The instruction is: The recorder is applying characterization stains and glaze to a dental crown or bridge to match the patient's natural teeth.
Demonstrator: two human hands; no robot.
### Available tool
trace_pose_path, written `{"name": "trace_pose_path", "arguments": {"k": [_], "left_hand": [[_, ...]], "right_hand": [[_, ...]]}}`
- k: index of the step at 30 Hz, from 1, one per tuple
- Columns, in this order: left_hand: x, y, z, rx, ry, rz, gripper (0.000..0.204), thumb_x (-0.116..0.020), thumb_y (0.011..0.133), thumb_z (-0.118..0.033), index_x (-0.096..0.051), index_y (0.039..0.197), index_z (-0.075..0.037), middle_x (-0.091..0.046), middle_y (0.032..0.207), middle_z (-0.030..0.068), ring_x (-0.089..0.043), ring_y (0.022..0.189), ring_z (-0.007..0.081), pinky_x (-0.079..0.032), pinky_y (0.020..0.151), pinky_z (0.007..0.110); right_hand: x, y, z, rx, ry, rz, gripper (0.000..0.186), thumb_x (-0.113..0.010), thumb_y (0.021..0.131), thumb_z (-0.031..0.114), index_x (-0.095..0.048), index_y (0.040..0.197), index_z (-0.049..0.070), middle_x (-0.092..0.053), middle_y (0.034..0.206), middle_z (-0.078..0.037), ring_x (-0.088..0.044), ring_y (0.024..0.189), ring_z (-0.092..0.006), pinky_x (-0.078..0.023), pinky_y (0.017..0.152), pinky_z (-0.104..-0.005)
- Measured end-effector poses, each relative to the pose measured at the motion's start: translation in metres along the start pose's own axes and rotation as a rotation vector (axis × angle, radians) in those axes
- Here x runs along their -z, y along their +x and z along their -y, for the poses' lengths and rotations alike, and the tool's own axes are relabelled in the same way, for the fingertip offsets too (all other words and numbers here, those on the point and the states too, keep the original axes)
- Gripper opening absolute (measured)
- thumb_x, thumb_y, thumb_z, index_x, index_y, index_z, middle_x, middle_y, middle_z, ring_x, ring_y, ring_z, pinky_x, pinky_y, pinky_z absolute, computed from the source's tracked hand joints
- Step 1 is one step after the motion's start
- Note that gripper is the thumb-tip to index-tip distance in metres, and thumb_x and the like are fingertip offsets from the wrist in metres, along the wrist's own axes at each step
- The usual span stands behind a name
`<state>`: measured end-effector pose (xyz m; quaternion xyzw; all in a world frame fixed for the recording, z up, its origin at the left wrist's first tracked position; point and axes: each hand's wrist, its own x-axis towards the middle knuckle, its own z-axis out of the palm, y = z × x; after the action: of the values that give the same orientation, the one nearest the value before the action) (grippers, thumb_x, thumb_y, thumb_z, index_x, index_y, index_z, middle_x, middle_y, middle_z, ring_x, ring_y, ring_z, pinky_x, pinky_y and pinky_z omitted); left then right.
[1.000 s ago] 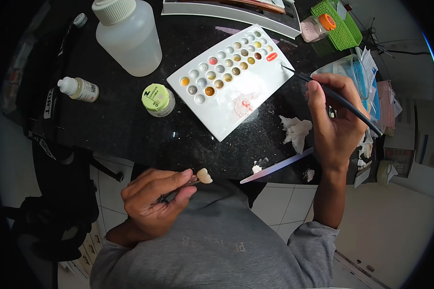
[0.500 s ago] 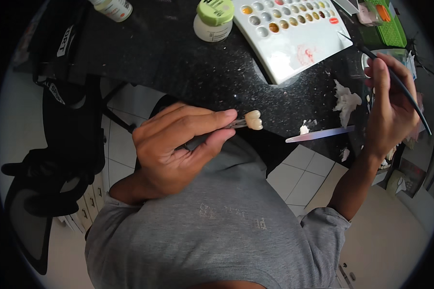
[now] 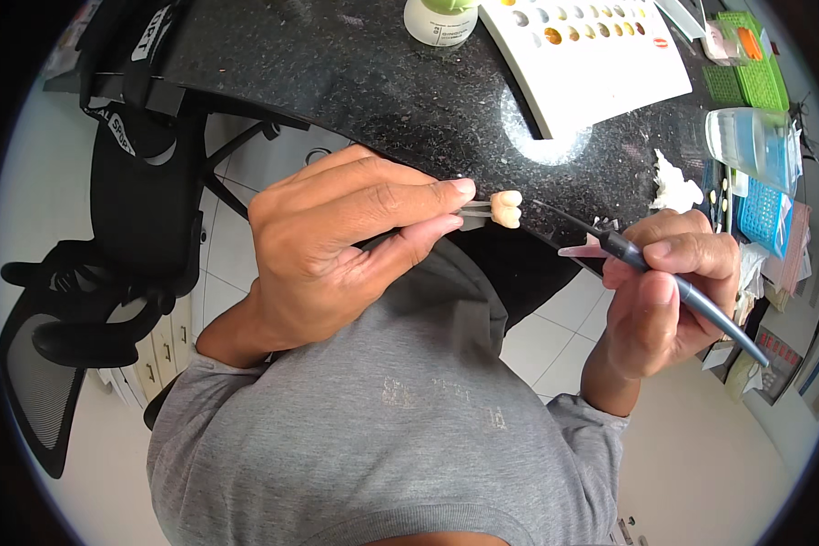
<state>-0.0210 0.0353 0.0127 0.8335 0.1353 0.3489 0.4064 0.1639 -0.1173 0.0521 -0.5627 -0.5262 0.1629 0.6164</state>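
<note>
Tooth-shaped piece [image 3: 506, 209]: sat at the tips of the tweezers [image 3: 475, 214], near the brush [image 3: 621, 247]
Left hand [image 3: 337, 227]: pinched the tweezers; a slackened squeeze could have dropped the piece
Right hand [image 3: 669, 291]: gripped the brush (thin-tipped, seemingly not touching); a jerk might have knocked the piece loose

Apparently a dental lab, tooth-shaped piece [image 3: 506, 209], fine brush [image 3: 623, 248], white palette with coloured wells [image 3: 601, 86], speckled black worktop [image 3: 355, 64]

A black strap [image 3: 152, 33], jar [image 3: 440, 27] and, apparently, red palette badge [image 3: 660, 43] are lettered.
</note>
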Motion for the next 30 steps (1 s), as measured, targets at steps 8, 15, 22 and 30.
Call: {"name": "trace_pose_path", "arguments": {"k": [8,15,22,30], "left_hand": [[-0.002,-0.0007,0.0017,-0.004,-0.009,-0.02,0.024,-0.081,0.069,0.0,-0.075,0.091,-0.005,-0.072,0.076,0.0063,-0.067,0.064,0.0134,-0.048,0.053,0.022],[-0.0039,-0.0028,0.0043,-0.017,-0.008,-0.03,0.025,-0.082,0.069,-0.002,-0.075,0.093,-0.005,-0.072,0.076,0.0057,-0.066,0.063,0.0126,-0.047,0.052,0.022],[0.0008,-0.0032,0.0009,0.02,-0.036,0.039,0.026,-0.077,0.07,0.006,-0.072,0.094,-0.001,-0.073,0.083,0.011,-0.068,0.07,0.0167,-0.05,0.059,0.025],[0.0017,-0.003,0.0004,0.017,-0.018,0.057,0.027,-0.077,0.07,0.006,-0.072,0.095,-0.002,-0.073,0.084,0.0105,-0.067,0.07,0.0167,-0.049,0.059,0.025]], "right_hand": [[-0.0021,-0.0013,-0.0032,0.006,-0.002,0.01,0.015,-0.064,0.079,-0.006,-0.057,0.092,-0.006,-0.062,0.078,-0.015,-0.059,0.062,-0.0118,-0.052,0.056,-0.0207],[-0.002,0.0005,-0.0066,0.033,-0.025,0.03,0.015,-0.065,0.077,-0.007,-0.058,0.091,-0.008,-0.063,0.078,-0.016,-0.061,0.061,-0.0134,-0.053,0.054,-0.0212],[-0.003,0.0006,-0.0038,-0.018,-0.022,0.006,0.015,-0.066,0.078,-0.005,-0.059,0.091,-0.007,-0.063,0.077,-0.015,-0.061,0.061,-0.0138,-0.053,0.054,-0.0213],[-0.0018,0.0016,-0.0028,-0.011,-0.032,0.038,0.015,-0.066,0.078,-0.005,-0.059,0.091,-0.007,-0.064,0.076,-0.015,-0.061,0.061,-0.0131,-0.052,0.054,-0.0214]]}}
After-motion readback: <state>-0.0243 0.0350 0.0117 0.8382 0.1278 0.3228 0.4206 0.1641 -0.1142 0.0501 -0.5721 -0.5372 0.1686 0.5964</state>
